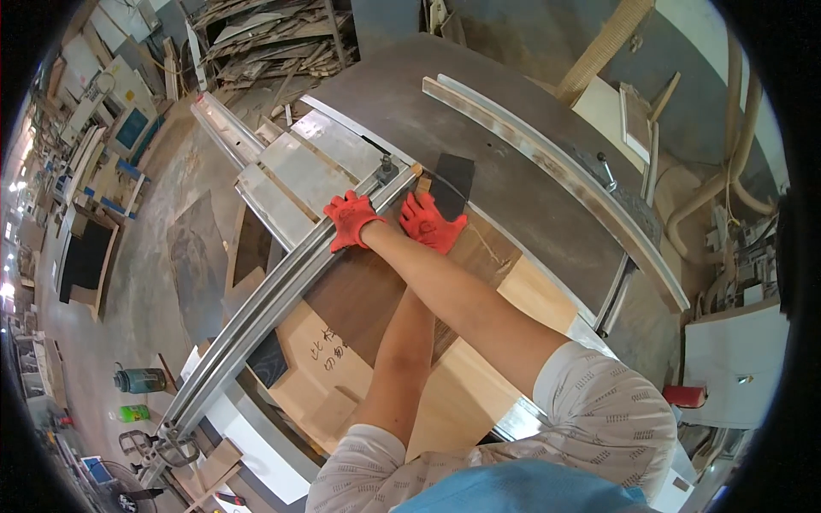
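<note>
My forearms cross, the right one over the left. Both hands wear red gloves. My right hand (350,221) is wrapped over a long metal fence rail (256,321) that slants across the saw table. My left hand (433,224) lies palm down with fingers apart at the far end of a brown wooden board (355,303), beside the rail. Just beyond its fingertips sits a small light wood block (424,184). A dark flat piece (455,178) lies right of it. Pale wood panels (312,359), one with handwritten marks, lie nearer me, partly under my arms.
A dark saw table (530,222) stretches right, with a long metal fence (547,158) across it. Ribbed metal plates (291,175) lie left of the rail. Scrap boards (274,43) fill a rack behind. A bottle (139,380) and a red cylinder (684,396) stand at the sides.
</note>
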Tool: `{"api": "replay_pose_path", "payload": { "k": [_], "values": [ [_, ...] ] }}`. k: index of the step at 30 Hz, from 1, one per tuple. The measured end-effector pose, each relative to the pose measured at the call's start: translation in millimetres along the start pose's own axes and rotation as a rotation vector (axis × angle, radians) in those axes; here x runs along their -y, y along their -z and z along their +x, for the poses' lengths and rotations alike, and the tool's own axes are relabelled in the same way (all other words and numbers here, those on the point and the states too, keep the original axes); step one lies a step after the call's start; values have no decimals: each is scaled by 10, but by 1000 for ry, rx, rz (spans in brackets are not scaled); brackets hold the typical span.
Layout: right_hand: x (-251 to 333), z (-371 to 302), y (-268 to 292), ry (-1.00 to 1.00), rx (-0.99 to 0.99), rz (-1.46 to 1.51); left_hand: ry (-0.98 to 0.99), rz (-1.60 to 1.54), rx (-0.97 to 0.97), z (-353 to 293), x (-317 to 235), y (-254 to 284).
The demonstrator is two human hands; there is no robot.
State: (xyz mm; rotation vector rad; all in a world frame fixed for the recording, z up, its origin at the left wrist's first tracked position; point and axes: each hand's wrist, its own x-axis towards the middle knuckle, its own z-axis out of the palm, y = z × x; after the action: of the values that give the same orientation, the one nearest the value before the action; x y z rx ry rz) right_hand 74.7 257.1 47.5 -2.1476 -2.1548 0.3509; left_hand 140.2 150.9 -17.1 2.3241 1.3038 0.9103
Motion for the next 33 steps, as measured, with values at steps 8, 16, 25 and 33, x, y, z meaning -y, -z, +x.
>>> {"api": "replay_pose_path", "payload": {
  "k": [8, 16, 25, 33],
  "values": [
    [-197, -121, 11, 132, -58, 84, 30, 73, 123, -27, -3, -96],
    [-2123, -194, 1351, 409, -627, -121, 66, -76, 115, 33, 69, -43],
    [-3321, -385, 596, 287, 342, -749, 57, -76, 109, 45, -33, -11],
    [-3295, -683, 602, 203, 249, -523, 36, -77, 78, 23, 48, -15]
  ]
}}
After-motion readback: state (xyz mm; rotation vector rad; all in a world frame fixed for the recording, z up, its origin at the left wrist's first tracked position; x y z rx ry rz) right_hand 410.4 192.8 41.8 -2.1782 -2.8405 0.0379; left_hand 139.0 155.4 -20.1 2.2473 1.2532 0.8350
